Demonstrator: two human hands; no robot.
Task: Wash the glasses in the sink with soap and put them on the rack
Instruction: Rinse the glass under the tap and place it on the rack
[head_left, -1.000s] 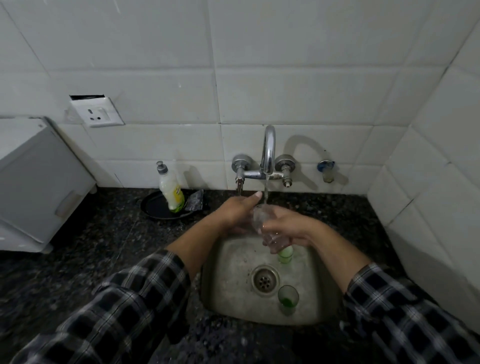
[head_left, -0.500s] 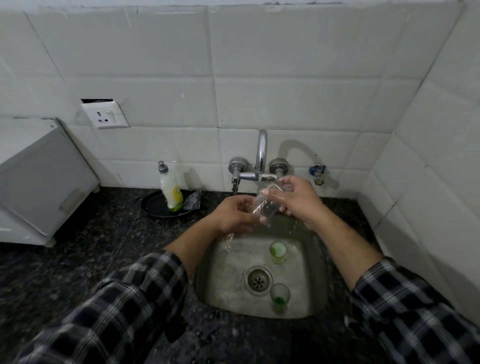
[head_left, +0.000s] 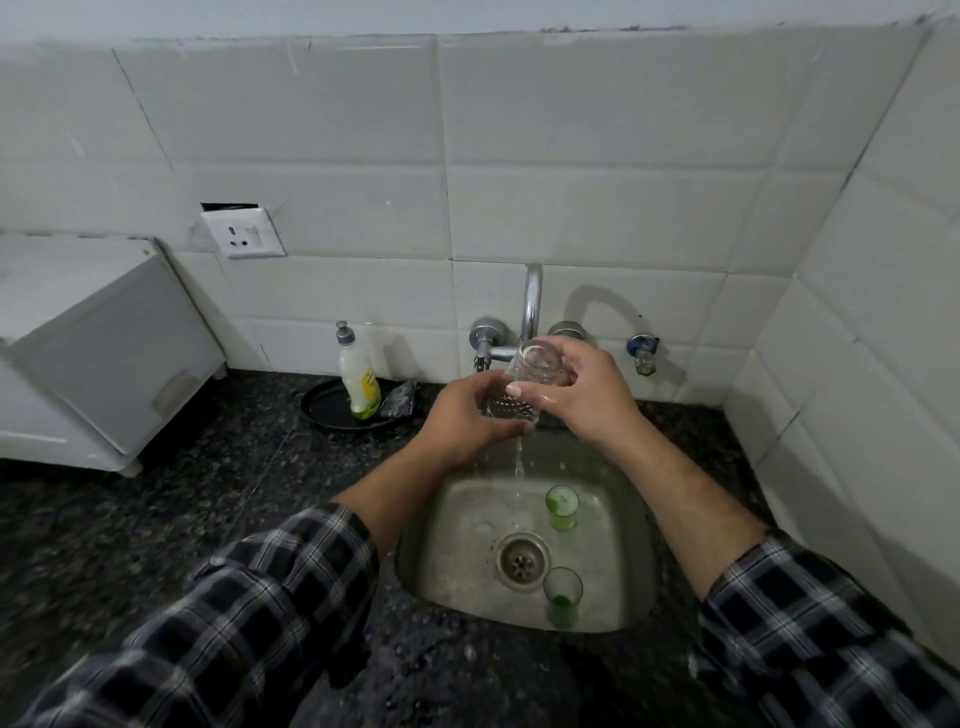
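A clear glass (head_left: 524, 382) is held upside down above the steel sink (head_left: 462, 540), base up, and water runs out of its mouth. My right hand (head_left: 582, 395) grips it around the upper part. My left hand (head_left: 467, 418) curls around its lower, mouth end. Two small glasses with green bottoms stand in the basin: one (head_left: 562, 506) behind the drain (head_left: 521, 561), the other (head_left: 562, 597) at the front right. The tap (head_left: 531, 306) rises from the wall just behind the held glass.
A soap bottle (head_left: 357, 379) stands on a black dish (head_left: 322, 410) left of the tap. A white appliance (head_left: 98, 348) fills the left counter. The tiled wall closes in on the right. Dark granite counter (head_left: 208, 493) surrounds the sink.
The glass went from under the tap stream to tipped over, base up, and water now pours out of it. Both hands rose a little with it.
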